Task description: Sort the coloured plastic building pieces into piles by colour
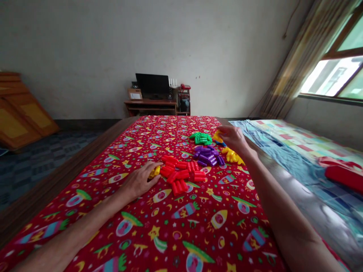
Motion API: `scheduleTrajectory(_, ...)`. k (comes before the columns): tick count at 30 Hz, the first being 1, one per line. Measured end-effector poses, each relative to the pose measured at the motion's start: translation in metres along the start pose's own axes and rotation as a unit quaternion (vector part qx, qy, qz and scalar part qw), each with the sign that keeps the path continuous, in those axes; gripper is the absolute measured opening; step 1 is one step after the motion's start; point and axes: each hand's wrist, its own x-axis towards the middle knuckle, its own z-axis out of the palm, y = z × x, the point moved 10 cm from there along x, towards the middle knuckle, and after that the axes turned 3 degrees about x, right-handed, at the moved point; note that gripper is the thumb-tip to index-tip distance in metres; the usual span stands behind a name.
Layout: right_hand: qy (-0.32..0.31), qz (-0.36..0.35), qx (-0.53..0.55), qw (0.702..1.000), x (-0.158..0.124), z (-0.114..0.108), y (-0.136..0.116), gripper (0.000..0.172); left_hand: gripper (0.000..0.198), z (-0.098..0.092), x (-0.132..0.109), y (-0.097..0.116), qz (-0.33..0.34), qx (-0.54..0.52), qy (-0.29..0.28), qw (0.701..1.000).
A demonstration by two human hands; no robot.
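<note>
Piles of plastic pieces sorted by colour lie on a red rocket-print cloth point(181, 226): several red pieces point(181, 172) in the middle, purple pieces point(208, 155) behind them, green pieces point(202, 138) farther back, and yellow pieces point(232, 155) at the right. My left hand point(140, 180) rests on the cloth left of the red pile, fingers curled on a yellow piece point(155, 172). My right hand point(234, 138) reaches past the purple pile, fingers closed on a yellow piece point(217, 136) beside the green pile.
The cloth covers a wooden table whose bare edge point(56, 177) shows at the left. A bed with a patterned sheet point(297, 147) and a red object point(343, 175) lies at the right. A desk with a monitor point(154, 94) stands against the far wall.
</note>
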Motion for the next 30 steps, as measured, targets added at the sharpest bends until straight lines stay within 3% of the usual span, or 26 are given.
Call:
scheduleTrajectory(3,-0.005,0.092,-0.079,0.993,-0.003,-0.010,0.069,0.031,0.041,-0.003,0.001,0.004,0.017,0.008,0.017,1.000)
scheduleTrajectory(6,-0.021,0.151,-0.109,0.982,-0.010,-0.006,0.108,0.031,0.040,-0.004,0.001,0.004,0.022,0.012,0.026,0.999)
scheduleTrajectory(10,-0.081,0.173,-0.128,0.973,-0.016,0.010,0.119,0.028,0.038,-0.003,0.001,0.003,0.020,0.012,0.028,0.999)
scheduleTrajectory(14,-0.089,0.185,-0.160,0.966,-0.017,0.004,0.110,0.029,0.036,-0.006,0.000,0.000,0.008,-0.023,0.047,0.999)
scheduleTrajectory(18,-0.041,0.122,-0.137,0.982,-0.006,-0.010,0.064,0.030,0.032,-0.018,0.000,-0.012,-0.058,-0.092,0.088,0.990)
scheduleTrajectory(22,-0.065,-0.064,0.013,0.996,-0.012,0.009,-0.040,0.033,0.043,-0.021,0.003,-0.010,-0.135,-0.243,0.082,0.957)
scheduleTrajectory(26,-0.169,-0.255,0.181,0.935,-0.058,0.045,-0.146,0.031,0.047,-0.013,0.003,0.017,-0.169,-0.409,0.055,0.895)
scheduleTrajectory(28,-0.192,-0.303,0.181,0.916,-0.078,0.059,-0.173,0.027,0.047,-0.007,0.001,0.030,-0.182,-0.472,0.044,0.861)
scheduleTrajectory(30,-0.197,-0.314,0.154,0.916,-0.084,0.066,-0.180,0.024,0.046,-0.001,-0.002,0.041,-0.186,-0.517,0.037,0.835)
